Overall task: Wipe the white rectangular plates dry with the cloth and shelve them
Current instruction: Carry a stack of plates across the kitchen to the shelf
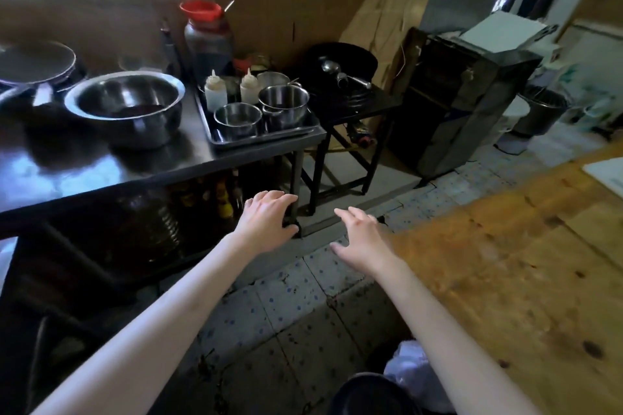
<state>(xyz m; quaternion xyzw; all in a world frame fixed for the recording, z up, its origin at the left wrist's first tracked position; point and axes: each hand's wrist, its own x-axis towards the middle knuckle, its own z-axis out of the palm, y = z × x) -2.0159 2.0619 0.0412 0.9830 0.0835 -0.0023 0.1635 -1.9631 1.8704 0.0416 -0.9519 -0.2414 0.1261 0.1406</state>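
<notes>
reaching forward, left hand [268, 222] and right hand [359, 239] (both empty, fingers relaxed)

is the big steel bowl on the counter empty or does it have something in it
Not empty. The big steel bowl stands upright on the counter, with a shallow dark pool at its bottom. What it is, cannot tell.

I see both bare arms stretched forward, left hand [268, 221] and right hand [360, 237] palm-down, fingers [347, 214] loosely spread, holding nothing.

open tiled floor [296, 310], table leg [294, 185] ahead
</notes>
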